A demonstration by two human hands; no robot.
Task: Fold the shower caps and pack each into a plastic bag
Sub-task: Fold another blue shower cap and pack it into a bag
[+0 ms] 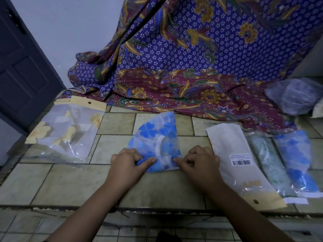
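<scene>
**Cap mid-fold, two packs finished**

Far to the left of the blue-flowered shower cap (157, 137) stands a dark door (21, 67). Nearer, also left of the cap, lies a clear bag with a yellow header card (66, 130). Yellow flower shapes show through it, but I cannot tell whether that is a packed cap or only print.

The left hand (129, 161) sits at the cap's near left corner, fingers curled, with thumb and forefinger pinching the blue hem. The cap lies flat on the tiled ledge (70, 186), folded into a wedge whose point faces away from the person. The right hand (199, 159) sits at the near right corner, fingers curled in the same way, pinching the turned-up hem. The near edge looks about to be folded or rolled away from the person, so this cap is partly folded and not yet bagged.

Just right of the cap lies an empty bag with a barcode label (241, 163), probably meant for it. Further right lie two slim packs side by side, a green cap pack (269, 165) and a blue cap pack (297, 161); both look finished.

Beyond the cap to the far right sits a clear plastic bundle (295, 95) that seems to hold more caps, so work likely remains. A patterned cloth (192, 58) drapes behind the cap.
</scene>
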